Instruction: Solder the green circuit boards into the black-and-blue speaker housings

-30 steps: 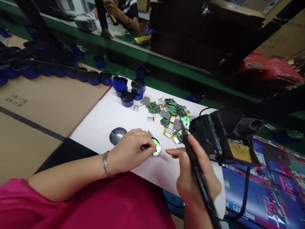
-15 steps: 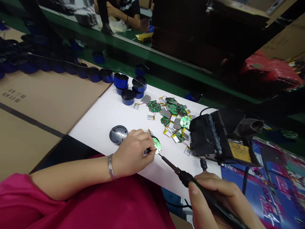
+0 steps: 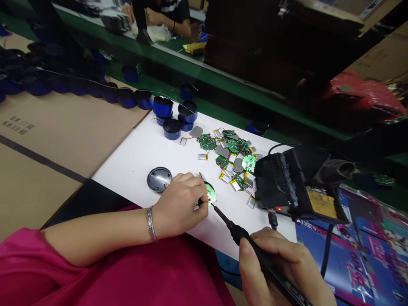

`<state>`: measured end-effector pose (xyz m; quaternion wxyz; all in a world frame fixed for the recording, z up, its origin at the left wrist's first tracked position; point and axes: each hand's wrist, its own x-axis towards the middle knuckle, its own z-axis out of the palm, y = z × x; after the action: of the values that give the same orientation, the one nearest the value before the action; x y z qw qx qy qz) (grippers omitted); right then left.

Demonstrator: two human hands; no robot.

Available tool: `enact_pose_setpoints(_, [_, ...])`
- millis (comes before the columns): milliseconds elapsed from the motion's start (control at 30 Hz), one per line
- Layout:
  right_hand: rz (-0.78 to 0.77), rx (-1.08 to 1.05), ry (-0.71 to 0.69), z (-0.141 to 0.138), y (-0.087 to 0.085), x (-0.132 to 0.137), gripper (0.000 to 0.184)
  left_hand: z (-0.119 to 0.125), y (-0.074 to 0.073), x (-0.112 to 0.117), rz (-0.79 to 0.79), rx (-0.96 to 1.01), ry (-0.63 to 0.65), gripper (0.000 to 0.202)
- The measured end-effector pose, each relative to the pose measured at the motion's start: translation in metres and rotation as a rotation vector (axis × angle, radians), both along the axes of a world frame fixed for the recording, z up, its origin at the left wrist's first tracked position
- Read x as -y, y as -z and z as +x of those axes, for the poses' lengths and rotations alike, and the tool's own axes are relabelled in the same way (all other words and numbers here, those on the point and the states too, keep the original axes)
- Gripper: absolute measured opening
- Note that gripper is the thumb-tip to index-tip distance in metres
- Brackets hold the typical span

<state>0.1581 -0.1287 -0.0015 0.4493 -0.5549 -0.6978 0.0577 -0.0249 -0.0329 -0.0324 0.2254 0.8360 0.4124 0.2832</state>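
The right hand is clasping a soldering iron near the round circuit board's five o'clock, apparently soldering, next needing steady contact, while the left hand, grip indeterminable, is flanking nine o'clock.

circuit board: green, rounded, partly hidden | soldering iron: black, slanted, tip at board's edge

The iron has swung from the pile to the board. A red light now shows on the stand.
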Motion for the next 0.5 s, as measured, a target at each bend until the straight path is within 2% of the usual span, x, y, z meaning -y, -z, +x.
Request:
enact_pose_setpoints(167, [-0.035,0.064,-0.105,0.001,-0.002,-0.004,0.021,0.001,0.0,0.0,-0.008,-0.008,-0.001,0.012])
enact_pose_setpoints(367, [-0.045,0.044,0.099,-0.012,-0.007,-0.002,0.014,0.001,0.001,0.0,-0.009,-0.006,-0.011,0.014])
enact_pose_setpoints(433, [-0.045,0.096,0.058,-0.01,-0.008,-0.003,0.016,0.001,0.001,0.0,-0.01,-0.012,-0.01,0.013])
enact_pose_setpoints(500, [-0.063,0.189,-0.04,-0.004,-0.009,-0.005,0.018,0.001,0.001,0.0,-0.009,-0.017,-0.007,0.013])
